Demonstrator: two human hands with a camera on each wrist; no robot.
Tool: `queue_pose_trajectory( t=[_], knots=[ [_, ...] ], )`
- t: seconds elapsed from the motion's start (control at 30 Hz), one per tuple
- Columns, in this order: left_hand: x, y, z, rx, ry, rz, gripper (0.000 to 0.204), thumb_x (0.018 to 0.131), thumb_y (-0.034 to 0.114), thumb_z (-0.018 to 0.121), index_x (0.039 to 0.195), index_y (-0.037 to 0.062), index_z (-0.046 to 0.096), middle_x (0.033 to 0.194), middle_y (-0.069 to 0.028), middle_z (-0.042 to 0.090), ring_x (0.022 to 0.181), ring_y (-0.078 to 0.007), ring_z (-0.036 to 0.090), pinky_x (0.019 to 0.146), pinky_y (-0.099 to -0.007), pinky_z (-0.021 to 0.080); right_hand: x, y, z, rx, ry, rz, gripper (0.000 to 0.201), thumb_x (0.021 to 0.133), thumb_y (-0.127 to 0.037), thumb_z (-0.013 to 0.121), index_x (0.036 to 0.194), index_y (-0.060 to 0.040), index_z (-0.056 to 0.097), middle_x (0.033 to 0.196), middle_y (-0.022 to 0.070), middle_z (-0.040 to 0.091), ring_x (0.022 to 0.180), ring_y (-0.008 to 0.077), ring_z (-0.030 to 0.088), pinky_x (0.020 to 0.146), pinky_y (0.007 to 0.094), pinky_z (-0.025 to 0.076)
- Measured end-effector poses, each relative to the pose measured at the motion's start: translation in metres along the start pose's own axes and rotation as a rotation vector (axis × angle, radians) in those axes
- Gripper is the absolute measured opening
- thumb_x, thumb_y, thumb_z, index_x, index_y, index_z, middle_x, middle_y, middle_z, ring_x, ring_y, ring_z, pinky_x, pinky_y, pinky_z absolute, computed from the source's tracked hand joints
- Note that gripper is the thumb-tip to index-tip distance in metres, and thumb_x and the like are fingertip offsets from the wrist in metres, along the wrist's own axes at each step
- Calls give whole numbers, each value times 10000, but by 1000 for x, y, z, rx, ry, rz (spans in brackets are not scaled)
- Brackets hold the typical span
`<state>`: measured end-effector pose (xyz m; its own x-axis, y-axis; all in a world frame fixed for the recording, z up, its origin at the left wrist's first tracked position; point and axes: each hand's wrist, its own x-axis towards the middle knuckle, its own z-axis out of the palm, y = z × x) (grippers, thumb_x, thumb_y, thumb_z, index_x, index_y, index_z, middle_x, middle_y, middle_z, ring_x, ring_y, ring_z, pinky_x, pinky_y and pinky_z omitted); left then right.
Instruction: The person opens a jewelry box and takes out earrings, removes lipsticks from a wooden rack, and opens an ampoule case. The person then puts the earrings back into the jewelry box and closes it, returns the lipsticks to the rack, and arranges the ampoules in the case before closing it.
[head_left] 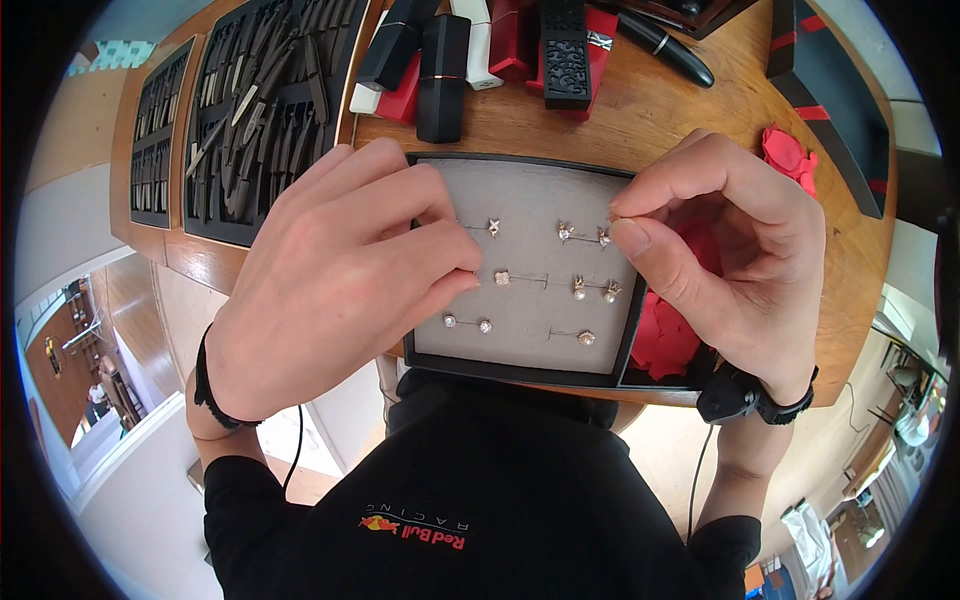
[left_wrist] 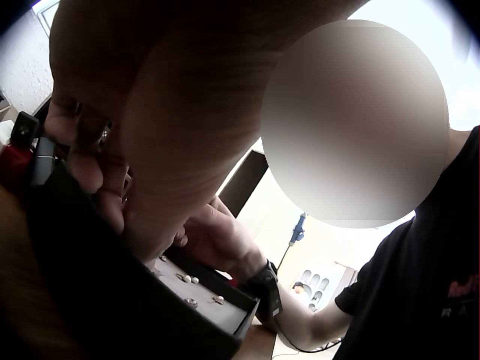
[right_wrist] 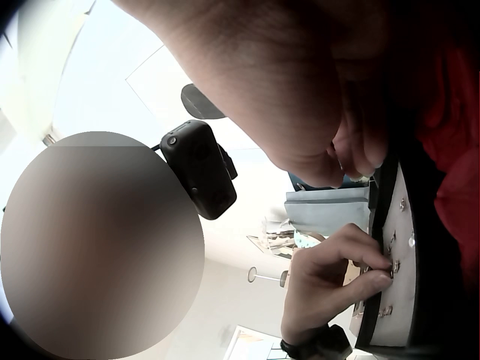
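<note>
A shallow black-rimmed tray [head_left: 530,170] with a grey lining lies before me, bearing rows of small stud earrings. My left hand [head_left: 340,265] is over the tray's left side, fingers bent and thumb close to a clover-shaped earring [head_left: 502,278]; whether it pinches anything I cannot tell. At the tray's right edge, my right hand [head_left: 735,235] pinches a small gold-coloured piece [head_left: 615,216] between thumb and index finger. Just below those fingertips is a sparkling earring [head_left: 604,237]. Two pearl earrings [head_left: 580,293] lie nearer me, and a round pearl one [head_left: 587,338] is in the front row.
Red petals [head_left: 665,335] fill a black compartment right of the tray, partly under my right hand. Behind stand black, white and red cosmetic boxes and tubes [head_left: 442,80]. Cases of dark slender pieces [head_left: 265,110] lie left; an open black box [head_left: 830,110] leans at right.
</note>
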<state>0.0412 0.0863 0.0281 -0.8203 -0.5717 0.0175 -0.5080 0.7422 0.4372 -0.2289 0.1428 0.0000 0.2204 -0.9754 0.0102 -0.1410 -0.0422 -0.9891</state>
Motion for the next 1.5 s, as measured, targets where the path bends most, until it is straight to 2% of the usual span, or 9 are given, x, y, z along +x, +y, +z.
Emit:
queue_pose_trajectory(
  t=[0.23, 0.73, 1.23, 1.5],
  knots=[
    [-8, -6, -16, 15, 46, -50, 215, 687, 67, 893, 869, 74, 778, 860, -48, 614, 833, -245, 578, 690, -367, 464, 0, 1, 1, 29, 14, -6, 132, 930, 10, 801, 1040, 19, 729, 981, 63, 707, 868, 103, 674, 783, 229, 539],
    [-11, 14, -7, 183, 15, -118, 191, 658, 44, 870, 793, 71, 739, 841, -32, 595, 845, -234, 576, 735, -373, 476, 1, -2, 1, 3, 15, 6, 130, 925, 17, 799, 1037, 18, 732, 988, 64, 706, 864, 100, 671, 776, 225, 533],
    [-9, 18, -12, 288, -79, -61, 230, 628, 57, 868, 818, 73, 739, 842, -34, 600, 841, -233, 579, 738, -374, 465, 0, -3, 1, -23, 9, 1, 132, 931, 20, 795, 1047, 19, 731, 997, 68, 713, 871, 99, 682, 784, 224, 541],
    [-6, 20, -7, 132, -12, -58, 261, 660, 76, 879, 875, 90, 731, 885, -35, 594, 821, -240, 564, 713, -375, 445, 0, -1, 1, -15, 2, 5, 139, 929, 20, 798, 1051, 20, 730, 997, 69, 712, 876, 102, 681, 785, 226, 540]
  ],
)
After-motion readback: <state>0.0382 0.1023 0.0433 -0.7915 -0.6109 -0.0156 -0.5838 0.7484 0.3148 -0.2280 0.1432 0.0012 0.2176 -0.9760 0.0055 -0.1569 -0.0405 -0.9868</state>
